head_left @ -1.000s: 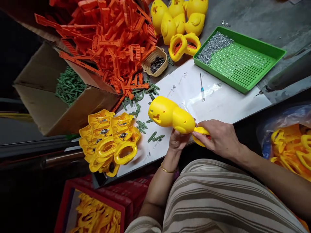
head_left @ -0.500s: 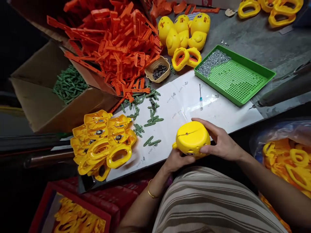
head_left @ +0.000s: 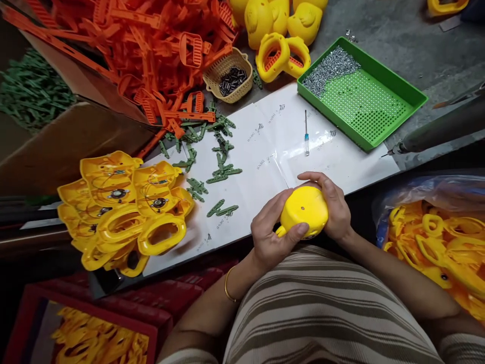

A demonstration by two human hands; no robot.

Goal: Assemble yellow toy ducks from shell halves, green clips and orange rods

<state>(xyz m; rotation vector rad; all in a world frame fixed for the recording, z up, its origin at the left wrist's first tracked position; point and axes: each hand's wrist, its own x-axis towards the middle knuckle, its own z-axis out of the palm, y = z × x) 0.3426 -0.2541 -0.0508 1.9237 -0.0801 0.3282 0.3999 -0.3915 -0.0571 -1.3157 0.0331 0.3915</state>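
A yellow plastic duck toy (head_left: 305,206) is held between both hands in front of my striped shirt, at the table's near edge. Its rounded end with a small hole faces up. My left hand (head_left: 273,227) wraps its left side, thumb across the front. Around the right side curl the fingers of my right hand (head_left: 333,206); its thumb is hidden. Beyond the toy, a screwdriver (head_left: 306,139) with a clear and blue handle lies on the white table covering (head_left: 261,167). Small green plastic parts (head_left: 223,172) are scattered to the left.
A green tray (head_left: 394,129) holds silver screws, and a small basket (head_left: 242,90) holds dark cylindrical pieces. Orange parts (head_left: 151,55) pile up at back left. Open yellow shells (head_left: 113,194) with wiring sit left. Yellow parts fill a bag (head_left: 401,194) right and a red crate (head_left: 151,333) below.
My left hand has moved up around the toy's side from beneath it, and my right hand has shifted round its side. The seam line seen across its top has closed up. The view has shifted.
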